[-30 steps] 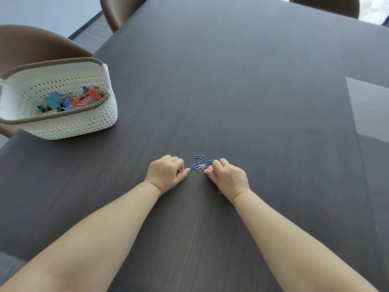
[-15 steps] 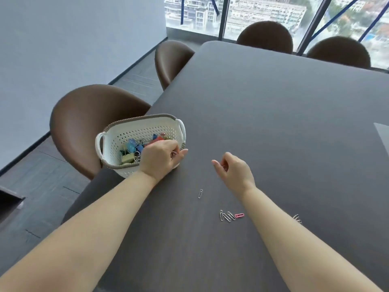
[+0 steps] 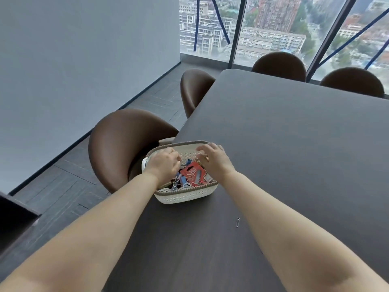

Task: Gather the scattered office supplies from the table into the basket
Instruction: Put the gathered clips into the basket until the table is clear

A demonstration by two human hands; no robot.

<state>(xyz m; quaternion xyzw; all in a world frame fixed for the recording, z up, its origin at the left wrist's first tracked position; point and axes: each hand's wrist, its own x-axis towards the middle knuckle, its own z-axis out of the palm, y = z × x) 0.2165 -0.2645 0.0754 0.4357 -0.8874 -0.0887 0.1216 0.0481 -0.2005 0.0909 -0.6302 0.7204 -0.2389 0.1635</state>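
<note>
Both hands (image 3: 189, 163) now over basket (image 3: 185, 196), right newly arrived, paperclip (image 3: 238, 222) left behind

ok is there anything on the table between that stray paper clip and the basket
Nothing visible does. The paper clip lies alone on bare table, and the stretch up to the basket shows no object; the right forearm only passes beside it.

Dark wood-grain table (image 3: 294, 144), 4 brown chairs: one (image 3: 124, 142) tucked at the left edge w/ another (image 3: 194, 87) beyond it, 2 more (image 3: 279, 65) (image 3: 352, 82) at the far end. Big windows (image 3: 273, 28), city bldgs outside, grey wall (image 3: 73, 60) on the left.
</note>
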